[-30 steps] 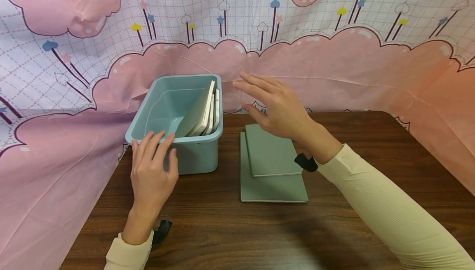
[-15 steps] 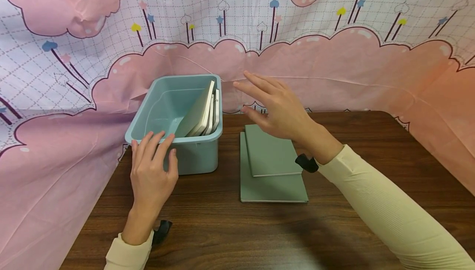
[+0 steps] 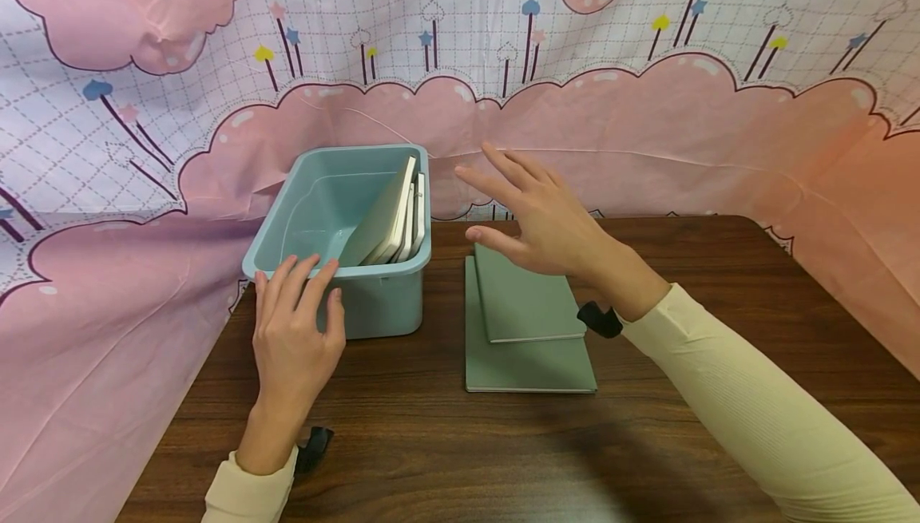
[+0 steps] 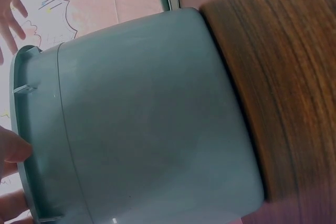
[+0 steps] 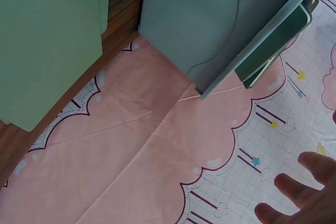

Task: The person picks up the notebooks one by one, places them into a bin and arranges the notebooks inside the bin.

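Observation:
A pale blue plastic bin (image 3: 374, 299) stands at the left of the wooden table. My left hand (image 3: 295, 339) has its relaxed fingertips at the bin's near rim, thumb apart from the fingers. In the left wrist view its thumb (image 4: 16, 148) lies over the rim's edge. Inside the bin several notebooks (image 3: 388, 219) lean on edge against the right wall. Two green notebooks lie stacked to the right of the bin, a smaller one (image 3: 535, 299) on a larger one (image 3: 532, 367). Above their far end my right hand (image 3: 542, 215) is raised with spread fingers, holding nothing.
A pink and white patterned cloth (image 3: 632, 124) hangs behind the dark wooden table (image 3: 402, 443) and along both sides. The bin stands close to the cloth at the back left. Black bands (image 3: 600, 319) show at both wrists.
My right hand has shifted slightly right and down, and its fingers have spread a little. The left hand, bin and notebooks have stayed put.

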